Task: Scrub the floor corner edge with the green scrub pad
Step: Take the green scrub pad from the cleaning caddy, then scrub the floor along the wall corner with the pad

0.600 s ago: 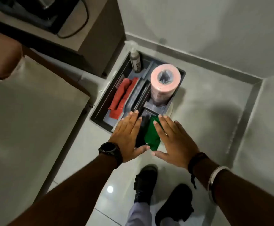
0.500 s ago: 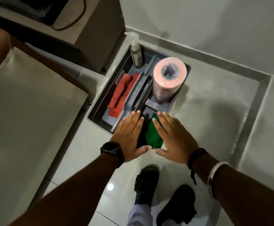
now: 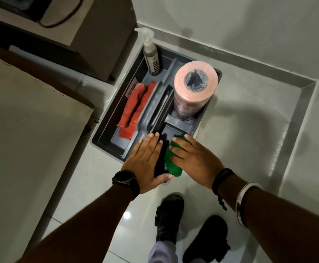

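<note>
At the caddy's [image 3: 105,133] near right corner, my right hand [image 3: 191,158] lies flat on the pad [image 3: 171,164], fingers spread, not gripping. Its long axis runs away from me. My left hand [image 3: 145,164] hovers flat and empty beside it.

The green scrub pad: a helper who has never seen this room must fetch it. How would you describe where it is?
On the floor by the wall sits a grey caddy holding a spray bottle, a pink roll and red cloths. The green scrub pad is at its near end, under the right hand. It is the only green thing there.
</note>
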